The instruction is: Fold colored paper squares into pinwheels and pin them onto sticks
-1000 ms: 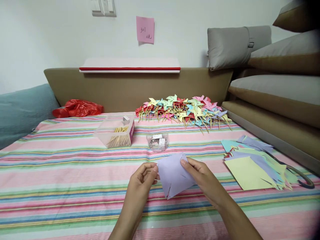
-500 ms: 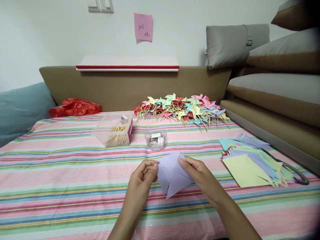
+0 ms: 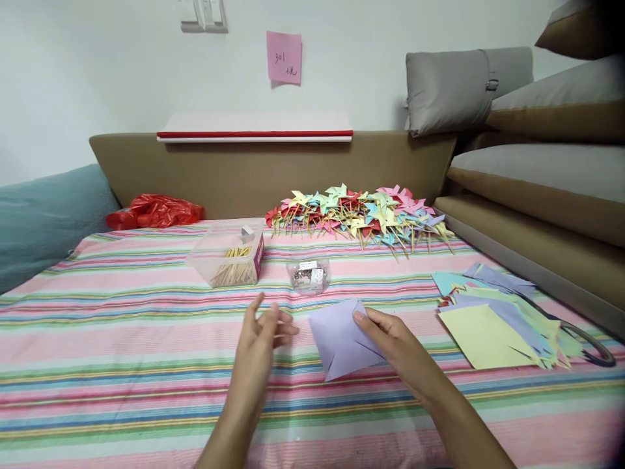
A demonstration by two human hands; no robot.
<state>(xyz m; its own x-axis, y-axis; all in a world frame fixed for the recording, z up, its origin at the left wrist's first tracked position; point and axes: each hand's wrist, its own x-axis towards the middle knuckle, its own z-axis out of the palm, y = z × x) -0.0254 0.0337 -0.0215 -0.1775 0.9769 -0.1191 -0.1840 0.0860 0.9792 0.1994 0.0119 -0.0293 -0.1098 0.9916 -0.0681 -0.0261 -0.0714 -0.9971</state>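
Note:
A square of purple paper [image 3: 342,342] with slits cut in from its corners is pinched at its upper right in my right hand [image 3: 398,345]. The thumb lies on top of the sheet, and the fingers are partly behind it. To the left of the paper, apart from it, is my left hand [image 3: 263,332], slightly blurred, its fingers spread and nothing in them. Beyond the hands sits a small clear packet [image 3: 310,277] of dark metal bits with a white label. A clear plastic box [image 3: 227,254] of short wooden sticks stands behind the left hand.
Colourful paper pinwheels [image 3: 361,215] on sticks lie heaped at the back. At right, scissors [image 3: 588,342] lie partly under cut paper sheets [image 3: 488,335], near stacked cushions [image 3: 547,215]. A red plastic bag [image 3: 163,212] rests back left on the striped cloth [image 3: 122,365].
My left hand has let go of the purple paper and moved left, opening its fingers. My right hand still grips the sheet. The view has shifted slightly.

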